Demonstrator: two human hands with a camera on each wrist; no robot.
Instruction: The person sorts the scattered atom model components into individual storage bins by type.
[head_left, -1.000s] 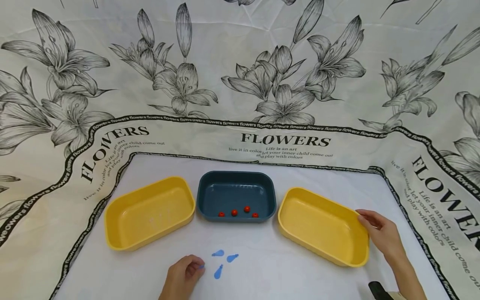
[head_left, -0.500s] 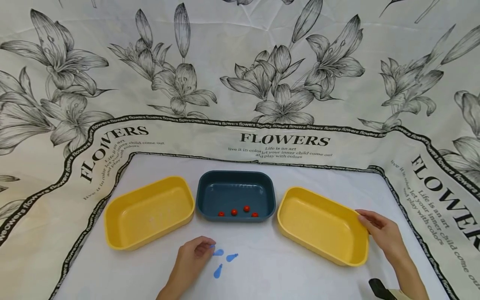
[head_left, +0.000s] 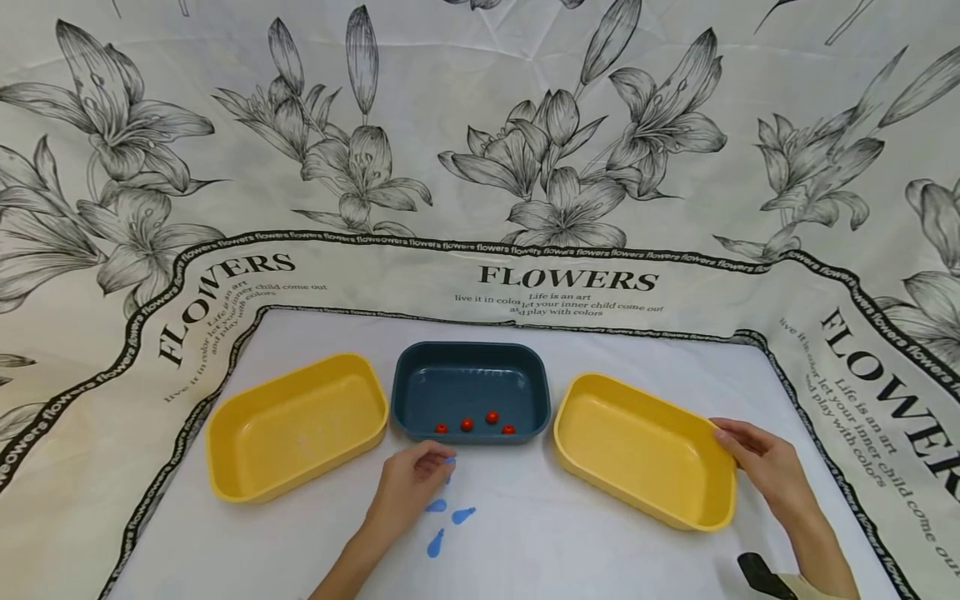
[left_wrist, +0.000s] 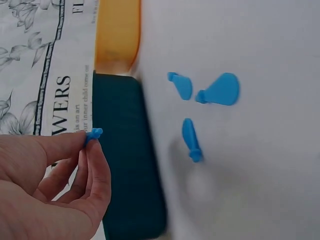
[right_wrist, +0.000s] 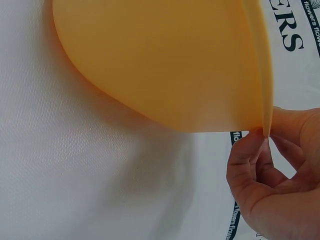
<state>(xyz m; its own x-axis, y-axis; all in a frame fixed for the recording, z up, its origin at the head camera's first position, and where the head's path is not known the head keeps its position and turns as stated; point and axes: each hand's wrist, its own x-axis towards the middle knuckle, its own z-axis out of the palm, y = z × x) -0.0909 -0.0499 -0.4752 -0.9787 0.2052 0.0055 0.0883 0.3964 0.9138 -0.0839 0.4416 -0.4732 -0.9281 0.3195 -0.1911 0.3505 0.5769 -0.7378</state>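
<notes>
My left hand [head_left: 408, 485] pinches a small blue teardrop-shaped piece [left_wrist: 94, 134] between thumb and index finger, just in front of the dark blue tray [head_left: 471, 439]. In the left wrist view the piece's knobbed end shows; the rest is hidden by the fingers. Three similar blue pieces lie on the white table: one near the wrist [head_left: 436, 506], another to its right [head_left: 463, 516], a third nearer the front [head_left: 436, 543]. At the right, my right hand [head_left: 768, 468] pinches the rim of a yellow tray [right_wrist: 150, 65], thumb and fingers on either side of the edge.
Several small red balls [head_left: 467, 425] lie inside the dark blue tray along its near side. A second yellow tray [head_left: 251, 400] stands at the left, with faint whitish marks on its floor. Flower-printed cloth [head_left: 555, 225] rises behind the table [head_left: 570, 550].
My left hand has moved up and to the right, from beside the loose blue pieces to the dark blue tray's near edge, carrying its blue piece. The right hand stays on the yellow rim.
</notes>
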